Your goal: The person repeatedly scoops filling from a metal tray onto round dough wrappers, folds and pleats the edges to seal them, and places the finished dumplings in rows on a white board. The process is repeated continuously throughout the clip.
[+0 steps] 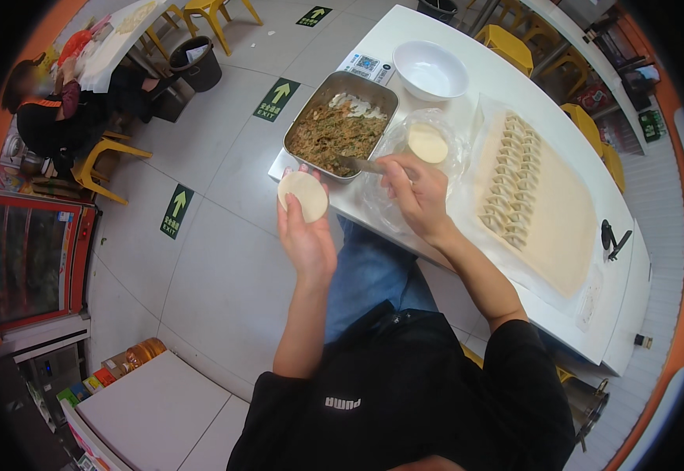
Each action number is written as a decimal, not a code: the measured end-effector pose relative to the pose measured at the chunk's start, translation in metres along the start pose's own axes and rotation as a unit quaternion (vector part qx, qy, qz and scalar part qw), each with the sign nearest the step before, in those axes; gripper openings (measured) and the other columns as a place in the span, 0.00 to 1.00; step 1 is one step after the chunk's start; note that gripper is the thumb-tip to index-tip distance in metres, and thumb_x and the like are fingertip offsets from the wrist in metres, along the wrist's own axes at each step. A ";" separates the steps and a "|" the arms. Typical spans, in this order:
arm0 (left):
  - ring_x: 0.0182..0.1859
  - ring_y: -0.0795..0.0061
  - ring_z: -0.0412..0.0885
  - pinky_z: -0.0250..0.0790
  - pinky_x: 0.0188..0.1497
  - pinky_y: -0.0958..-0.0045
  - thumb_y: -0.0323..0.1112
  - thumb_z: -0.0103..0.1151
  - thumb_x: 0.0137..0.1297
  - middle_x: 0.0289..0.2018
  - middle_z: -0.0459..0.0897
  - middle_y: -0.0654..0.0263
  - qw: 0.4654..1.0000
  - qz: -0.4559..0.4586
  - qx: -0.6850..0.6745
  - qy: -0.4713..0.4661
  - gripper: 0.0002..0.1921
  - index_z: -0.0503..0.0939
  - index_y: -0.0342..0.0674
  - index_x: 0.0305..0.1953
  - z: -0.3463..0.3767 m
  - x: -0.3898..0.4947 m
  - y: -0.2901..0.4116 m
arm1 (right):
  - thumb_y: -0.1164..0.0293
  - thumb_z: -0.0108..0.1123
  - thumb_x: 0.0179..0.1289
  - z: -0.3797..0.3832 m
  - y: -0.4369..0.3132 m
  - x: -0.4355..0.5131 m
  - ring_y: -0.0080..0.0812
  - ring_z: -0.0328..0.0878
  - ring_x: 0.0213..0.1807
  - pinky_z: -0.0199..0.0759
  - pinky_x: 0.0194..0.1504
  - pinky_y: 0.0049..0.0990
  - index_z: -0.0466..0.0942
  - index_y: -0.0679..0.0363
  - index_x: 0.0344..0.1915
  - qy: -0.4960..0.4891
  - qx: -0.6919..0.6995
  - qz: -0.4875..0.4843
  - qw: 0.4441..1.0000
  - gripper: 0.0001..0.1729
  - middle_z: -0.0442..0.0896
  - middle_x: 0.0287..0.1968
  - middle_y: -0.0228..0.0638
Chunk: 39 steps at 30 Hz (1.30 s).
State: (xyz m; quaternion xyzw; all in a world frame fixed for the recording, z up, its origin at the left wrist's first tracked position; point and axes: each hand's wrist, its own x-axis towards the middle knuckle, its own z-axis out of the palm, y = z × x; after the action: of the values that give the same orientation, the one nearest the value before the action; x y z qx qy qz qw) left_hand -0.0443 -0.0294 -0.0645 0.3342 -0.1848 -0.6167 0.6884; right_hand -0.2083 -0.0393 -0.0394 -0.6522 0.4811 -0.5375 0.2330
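On the palm of my left hand (308,247) lies a round dumpling wrapper (303,197), with my thumb over its lower edge. My right hand (415,191) grips the handle of a metal spreading tool (360,164), whose far end is in the brown and green filling (339,129). That filling sits in a rectangular steel pan (393,94) at the table's corner. A stack of pale wrappers (427,143) rests on a clear plastic bag (386,203) just beyond my right hand. Two rows of folded dumplings (512,176) lie on a floured board or sheet (562,218) to the right.
A white bowl (430,69) stands behind the wrappers on the white table (377,29). A small black stand (612,240) is near the right end. Across the aisle a person (53,118) sits at another table (119,35). A black bin (196,63) stands on the floor.
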 end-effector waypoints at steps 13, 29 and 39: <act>0.69 0.55 0.65 0.59 0.72 0.59 0.37 0.32 0.81 0.67 0.64 0.50 0.999 -0.004 -0.028 0.018 0.24 0.54 0.32 0.71 0.001 0.001 0.005 | 0.68 0.49 0.76 0.007 0.010 0.000 0.17 0.71 0.20 0.67 0.23 0.18 0.79 0.68 0.42 0.069 0.260 0.160 0.950 0.14 0.79 0.25 0.32; 0.75 0.46 0.49 0.44 0.77 0.50 0.50 0.22 0.80 0.72 0.49 0.40 0.957 -0.110 -0.243 -0.115 0.35 0.42 0.20 0.71 0.017 0.014 0.050 | 0.79 0.63 0.46 0.003 -0.016 -0.002 0.30 0.79 0.29 0.74 0.27 0.25 0.81 0.61 0.49 -0.093 -0.133 -0.421 0.892 0.25 0.78 0.33 0.33; 0.73 0.49 0.56 0.49 0.76 0.53 0.49 0.23 0.80 0.69 0.59 0.42 0.956 -0.128 -0.255 -0.075 0.33 0.48 0.21 0.70 0.011 0.016 0.051 | 0.75 0.66 0.52 -0.016 -0.025 -0.001 0.26 0.78 0.29 0.73 0.27 0.23 0.80 0.60 0.48 -0.172 -0.165 -0.452 0.860 0.20 0.79 0.34 0.31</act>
State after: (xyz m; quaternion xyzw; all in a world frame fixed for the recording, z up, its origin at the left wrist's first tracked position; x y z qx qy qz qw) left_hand -0.0124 -0.0464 -0.0240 0.1212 -0.0288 -0.7497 0.6500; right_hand -0.2138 -0.0244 -0.0142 -0.9088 0.1669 -0.3763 -0.0677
